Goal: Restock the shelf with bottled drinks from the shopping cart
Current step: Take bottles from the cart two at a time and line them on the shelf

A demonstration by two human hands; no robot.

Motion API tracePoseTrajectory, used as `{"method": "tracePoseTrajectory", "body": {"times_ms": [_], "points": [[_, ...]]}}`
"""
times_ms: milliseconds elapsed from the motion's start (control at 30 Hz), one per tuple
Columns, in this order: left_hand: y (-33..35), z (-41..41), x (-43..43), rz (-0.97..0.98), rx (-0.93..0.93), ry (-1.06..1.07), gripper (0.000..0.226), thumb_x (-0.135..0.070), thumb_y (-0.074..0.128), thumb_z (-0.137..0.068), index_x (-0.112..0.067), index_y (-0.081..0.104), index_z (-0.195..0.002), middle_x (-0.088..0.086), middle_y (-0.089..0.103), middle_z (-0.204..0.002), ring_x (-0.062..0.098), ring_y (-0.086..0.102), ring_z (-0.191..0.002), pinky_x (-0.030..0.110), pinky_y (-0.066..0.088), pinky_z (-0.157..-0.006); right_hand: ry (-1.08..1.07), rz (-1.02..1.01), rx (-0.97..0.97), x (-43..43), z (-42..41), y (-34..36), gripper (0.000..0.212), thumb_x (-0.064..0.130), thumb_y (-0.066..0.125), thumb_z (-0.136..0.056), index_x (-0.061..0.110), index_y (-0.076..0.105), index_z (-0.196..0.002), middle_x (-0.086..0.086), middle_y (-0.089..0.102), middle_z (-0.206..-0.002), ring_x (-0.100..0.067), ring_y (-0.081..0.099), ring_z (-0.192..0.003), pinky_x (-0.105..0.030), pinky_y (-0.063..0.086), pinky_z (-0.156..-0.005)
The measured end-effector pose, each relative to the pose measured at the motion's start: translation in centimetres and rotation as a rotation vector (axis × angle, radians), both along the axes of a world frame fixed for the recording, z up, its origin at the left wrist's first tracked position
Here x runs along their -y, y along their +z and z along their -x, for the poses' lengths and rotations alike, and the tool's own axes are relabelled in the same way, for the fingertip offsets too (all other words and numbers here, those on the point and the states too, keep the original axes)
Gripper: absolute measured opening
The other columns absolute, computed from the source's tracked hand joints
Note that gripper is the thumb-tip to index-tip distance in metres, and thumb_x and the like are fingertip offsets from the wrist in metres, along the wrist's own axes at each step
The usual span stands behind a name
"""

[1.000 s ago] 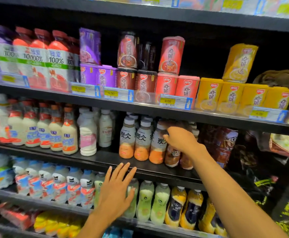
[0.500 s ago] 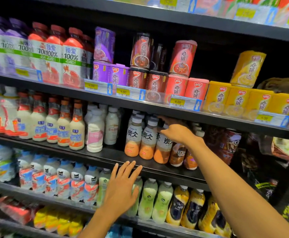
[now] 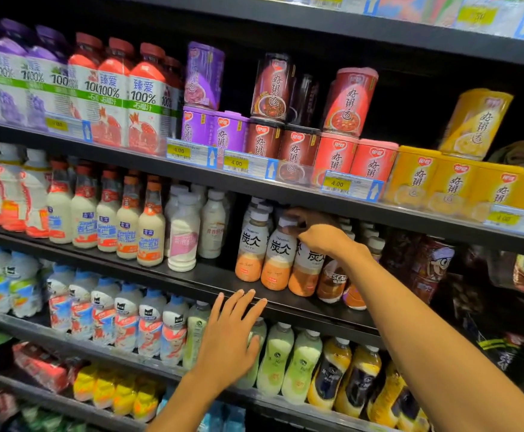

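Right hand [image 3: 323, 236] now further left along the middle shelf [image 3: 211, 280], fingers curled over the cap end of a Tanbing milk-tea bottle [image 3: 278, 254] in the front row; whether that grip truly clamps the cap cannot be told. A second ago, over the brown coffee bottles just right. Left hand [image 3: 229, 341] still flat, fingers spread apart, holding nothing, fingertips at the shelf's front lip, palm over pale green bottles [image 3: 301, 366] below. Camera closer, tilted left since then.
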State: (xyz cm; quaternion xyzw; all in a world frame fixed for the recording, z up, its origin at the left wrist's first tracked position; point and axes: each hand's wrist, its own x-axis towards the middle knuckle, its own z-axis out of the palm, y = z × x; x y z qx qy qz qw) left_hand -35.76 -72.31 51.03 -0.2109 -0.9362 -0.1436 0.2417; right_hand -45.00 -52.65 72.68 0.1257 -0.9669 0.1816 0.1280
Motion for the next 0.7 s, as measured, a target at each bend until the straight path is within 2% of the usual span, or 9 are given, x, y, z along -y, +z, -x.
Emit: {"method": "tracePoseTrajectory", "body": {"times_ms": [133,233,300,433,567,700], "points": [[-0.1,0.0,0.0,0.002,0.002,-0.006,0.068,-0.042,0.045,-0.088,-0.032,0.036,-0.155,-0.002,0.038,-0.161,0.023,0.031,-0.151,0.047,0.005,-0.123,0.07,0.022,-0.017,1.3,-0.5,0.4,0.053,0.051,0.066,-0.095,0.034,0.052,-0.144,0.004,0.057,-0.147,-0.019,0.056,-0.132,-0.034,0.046,-0.107],[0.0,0.0,0.1,0.008,-0.001,-0.006,0.068,-0.042,0.044,-0.089,-0.033,0.033,-0.156,-0.002,0.036,-0.162,0.022,0.028,-0.152,0.047,0.003,-0.123,0.137,-0.009,0.001,3.7,-0.4,0.8,0.059,0.049,0.06,-0.1,0.035,0.041,-0.154,0.001,0.046,-0.158,-0.024,0.048,-0.14,-0.039,0.041,-0.114],[0.1,-0.1,0.1,0.007,0.004,-0.01,0.068,-0.042,0.042,-0.09,-0.034,0.031,-0.157,-0.003,0.032,-0.164,0.021,0.024,-0.153,0.046,0.001,-0.124,0.135,0.012,0.026,5.0,0.3,1.0,0.058,0.045,0.06,-0.101,0.028,0.043,-0.153,-0.002,0.046,-0.159,-0.027,0.045,-0.142,-0.042,0.039,-0.116],[0.3,-0.3,0.2,0.0,0.012,-0.017,0.068,-0.04,0.042,-0.093,-0.035,0.024,-0.159,-0.004,0.025,-0.167,0.02,0.015,-0.156,0.045,-0.003,-0.128,0.111,-0.02,0.068,6.3,1.8,1.1,0.043,0.035,0.062,-0.101,0.019,0.057,-0.14,-0.007,0.057,-0.147,-0.03,0.054,-0.132,-0.041,0.043,-0.11],[0.3,-0.3,0.2,-0.01,0.012,-0.017,0.07,-0.039,0.044,-0.092,-0.035,0.023,-0.159,-0.004,0.023,-0.167,0.019,0.014,-0.156,0.047,-0.002,-0.127,0.116,0.002,0.093,6.3,2.2,1.1,0.043,0.031,0.064,-0.101,0.017,0.057,-0.14,-0.012,0.057,-0.146,-0.031,0.054,-0.131,-0.041,0.044,-0.11],[0.2,-0.2,0.3,-0.014,0.013,-0.025,0.071,-0.039,0.043,-0.092,-0.035,0.021,-0.159,-0.004,0.02,-0.168,0.019,0.011,-0.156,0.047,-0.003,-0.127,0.142,0.039,0.109,6.1,1.6,1.1,0.046,0.029,0.064,-0.101,0.019,0.055,-0.145,-0.005,0.055,-0.15,-0.025,0.052,-0.136,-0.027,0.04,-0.102]]}}
